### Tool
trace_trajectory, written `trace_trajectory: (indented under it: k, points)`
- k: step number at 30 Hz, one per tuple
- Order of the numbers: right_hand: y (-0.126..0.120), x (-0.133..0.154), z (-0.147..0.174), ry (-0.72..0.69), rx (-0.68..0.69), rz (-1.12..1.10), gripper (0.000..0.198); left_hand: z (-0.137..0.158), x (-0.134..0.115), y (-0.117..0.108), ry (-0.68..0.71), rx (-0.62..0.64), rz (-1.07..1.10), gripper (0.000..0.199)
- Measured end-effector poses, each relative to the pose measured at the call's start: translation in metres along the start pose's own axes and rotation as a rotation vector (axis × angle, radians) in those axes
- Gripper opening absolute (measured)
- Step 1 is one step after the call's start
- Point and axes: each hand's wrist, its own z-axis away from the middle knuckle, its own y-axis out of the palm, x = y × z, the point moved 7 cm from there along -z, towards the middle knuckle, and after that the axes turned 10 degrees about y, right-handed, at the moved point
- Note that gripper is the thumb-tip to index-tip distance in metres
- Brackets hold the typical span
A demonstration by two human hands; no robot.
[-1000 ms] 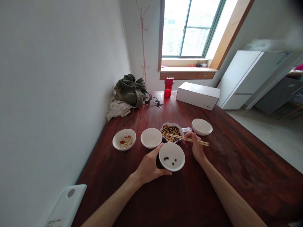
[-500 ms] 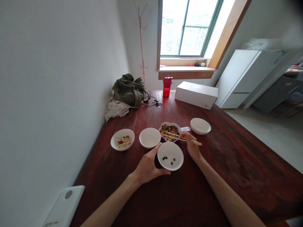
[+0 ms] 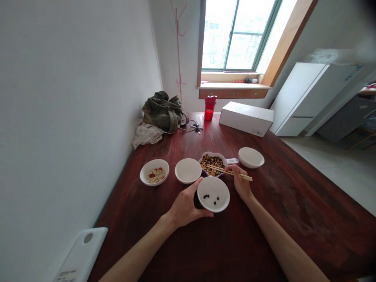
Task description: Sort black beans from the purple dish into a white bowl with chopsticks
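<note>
On the table (image 3: 229,243), the purple-rimmed dish (image 3: 205,173) sits beyond the white bowl (image 3: 221,188), likely stiff, which your left hand (image 3: 185,207) grips round its side; your right hand (image 3: 241,183) pinches chopsticks (image 3: 219,169), probably light, over that dish; the bowl's dark beans (image 3: 206,196) should prove slippery, best nipped mid-body

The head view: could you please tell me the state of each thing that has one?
Near bowl, gripped by left hand, dark beans inside
Chopsticks, in right hand, reaching over bean dish
Bean dish, holding dark and yellow beans
Left bowl, holding pale and red pieces
Middle bowl, upright
Right bowl, upright
Red bottle, upright, lid on
White box, shut
</note>
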Motion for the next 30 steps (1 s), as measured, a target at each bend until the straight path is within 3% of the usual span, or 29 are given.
trace_trajectory:
  k: [30]
  points:
    - [0.0008, -0.0081, -0.0013, 0.012, 0.015, 0.049, 0.048, 0.0007, 0.0011, 0.0008, 0.029, 0.005, -0.02, 0.124]
